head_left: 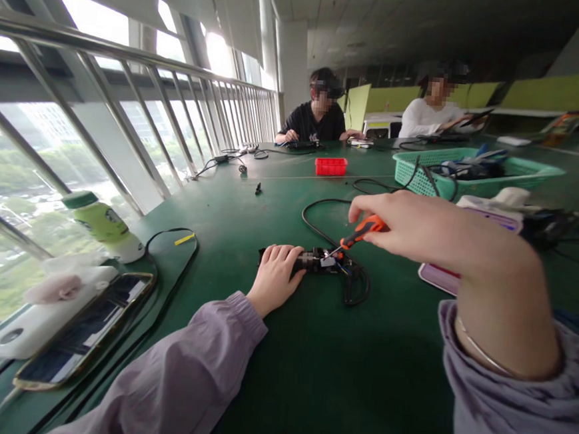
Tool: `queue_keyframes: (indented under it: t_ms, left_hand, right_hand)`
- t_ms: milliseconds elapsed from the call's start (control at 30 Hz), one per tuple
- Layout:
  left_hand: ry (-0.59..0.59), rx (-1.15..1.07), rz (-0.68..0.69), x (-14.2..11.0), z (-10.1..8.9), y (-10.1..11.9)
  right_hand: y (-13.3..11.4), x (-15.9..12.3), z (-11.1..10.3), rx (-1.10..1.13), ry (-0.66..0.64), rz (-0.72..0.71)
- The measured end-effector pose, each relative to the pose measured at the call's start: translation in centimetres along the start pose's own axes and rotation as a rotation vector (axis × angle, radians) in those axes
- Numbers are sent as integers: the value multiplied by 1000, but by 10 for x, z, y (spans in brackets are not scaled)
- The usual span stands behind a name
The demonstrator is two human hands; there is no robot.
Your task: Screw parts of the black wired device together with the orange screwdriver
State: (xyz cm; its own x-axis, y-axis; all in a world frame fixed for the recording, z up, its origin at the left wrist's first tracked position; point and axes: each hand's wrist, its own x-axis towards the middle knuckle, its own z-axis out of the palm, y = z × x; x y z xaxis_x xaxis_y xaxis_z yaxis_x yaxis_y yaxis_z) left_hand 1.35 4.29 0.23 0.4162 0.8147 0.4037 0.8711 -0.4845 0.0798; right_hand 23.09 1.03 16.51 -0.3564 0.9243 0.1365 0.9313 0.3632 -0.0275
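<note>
My left hand is closed over the left part of a black cylindrical device lying on the green table. Toward its right end the device looks opened up, with small wires and a pale part showing. An orange-and-black screwdriver slants down to the left, gripped in the fingers of my right hand. Its tip meets the device near the pale part; whether it sits on a screw is too small to tell. A black cable loops beside the device's right end.
A red tray and a green basket of gear stand farther back. At left are a phone, a white power bank and a bottle by the railing. Two people sit across the table.
</note>
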Motion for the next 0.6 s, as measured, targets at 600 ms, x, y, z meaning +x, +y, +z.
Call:
queue_keyframes:
  t_ms: [600]
  left_hand:
    - [4,27,9,0,0,1]
  right_hand:
    - [-18,-5,-1,-83,49,8]
